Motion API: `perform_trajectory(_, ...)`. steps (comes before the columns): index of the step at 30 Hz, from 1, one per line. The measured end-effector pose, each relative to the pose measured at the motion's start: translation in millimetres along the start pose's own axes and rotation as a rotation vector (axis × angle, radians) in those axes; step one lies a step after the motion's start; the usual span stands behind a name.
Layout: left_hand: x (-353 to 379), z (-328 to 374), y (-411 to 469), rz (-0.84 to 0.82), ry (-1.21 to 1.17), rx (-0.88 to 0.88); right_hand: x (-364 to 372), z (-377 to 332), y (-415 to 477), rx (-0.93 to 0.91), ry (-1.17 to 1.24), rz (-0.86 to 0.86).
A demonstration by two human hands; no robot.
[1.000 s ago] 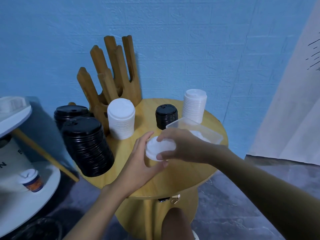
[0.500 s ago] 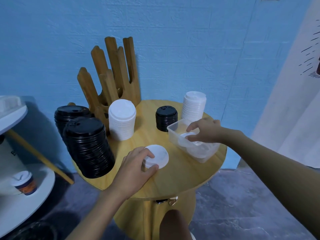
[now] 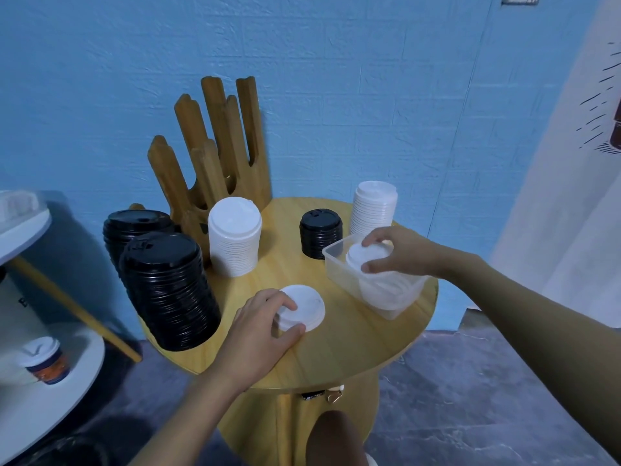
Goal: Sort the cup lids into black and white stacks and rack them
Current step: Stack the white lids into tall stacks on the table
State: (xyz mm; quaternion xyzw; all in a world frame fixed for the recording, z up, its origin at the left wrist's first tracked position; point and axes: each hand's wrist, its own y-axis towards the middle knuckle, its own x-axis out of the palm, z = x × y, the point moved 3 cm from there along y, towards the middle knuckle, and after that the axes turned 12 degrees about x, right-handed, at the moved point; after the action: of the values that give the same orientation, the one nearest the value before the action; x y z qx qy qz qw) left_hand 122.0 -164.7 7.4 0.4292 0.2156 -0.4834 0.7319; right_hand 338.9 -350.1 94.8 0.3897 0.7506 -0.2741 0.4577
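The left hand (image 3: 258, 326) grips a white lid (image 3: 307, 307) lying flat on the round wooden surface (image 3: 353, 348), raised top facing up, with thumb and fingers (image 3: 275, 297) curled round its rim. Being round, it has no long axis. To the right, the right hand (image 3: 401, 250) pinches a second white lid (image 3: 364, 258) level over the clear tub (image 3: 337, 265), top up too, with more white lids beneath.

The counter (image 3: 353, 344) is smooth, pale wood with visible grain. On it, the black lid stacks (image 3: 168, 290) look like glossy plastic, the white lids (image 3: 234, 240) like matt plastic, and the tub (image 3: 339, 264) like clear plastic. Behind them the rack (image 3: 215, 156) is darker wood.
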Motion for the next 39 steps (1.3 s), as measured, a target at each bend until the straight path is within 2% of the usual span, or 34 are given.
perform_trajectory(2, 0.0, -0.7, 0.5, -0.004, -0.026, -0.05, -6.2, -5.0, -6.1, -0.03, 0.012, 0.147)
perform_trajectory(4, 0.3, -2.8, 0.1, -0.009, -0.059, -0.111, -7.6, -19.0, -19.4, -0.108, 0.073, 0.199)
perform_trajectory(7, 1.0, -4.7, -0.2, -0.007, -0.087, -0.156, 3.8, -51.1, -43.1, -0.255, 0.156, 0.073)
perform_trajectory(10, 1.1, -4.7, -0.2, -0.011, -0.103, -0.165, 28.8, -77.9, -53.4, -0.374, 0.012, 0.014)
perform_trajectory(16, 0.6, -6.7, -1.2, 0.012, -0.108, -0.187, 67.4, -94.9, -45.3, -0.365, -0.118, -0.118)
perform_trajectory(20, 0.3, -7.6, -0.7, 0.005, -0.071, -0.175, 72.8, -96.1, -40.0, -0.367, -0.117, -0.167)
perform_trajectory(24, -2.7, -0.7, 0.1, 0.008, -0.005, -0.072, 76.5, -93.7, -36.4, -0.368, -0.14, -0.268)
perform_trajectory(28, -2.8, 3.3, -0.2, -0.001, 0.012, -0.017, 77.1, -93.0, -38.2, -0.373, -0.126, -0.291)
perform_trajectory(31, -3.4, 4.3, -0.5, 0.013, 0.018, -0.022, 62.2, -92.3, -44.0, -0.362, -0.133, -0.255)
perform_trajectory(36, -3.8, 5.3, -1.3, 0.017, 0.019, -0.067, 13.7, -57.6, -35.9, -0.268, 0.045, -0.002)
perform_trajectory(39, -3.9, 6.6, -1.3, 0.014, 0.024, -0.082, 0.1, -25.7, -25.6, -0.121, -0.125, 0.05)
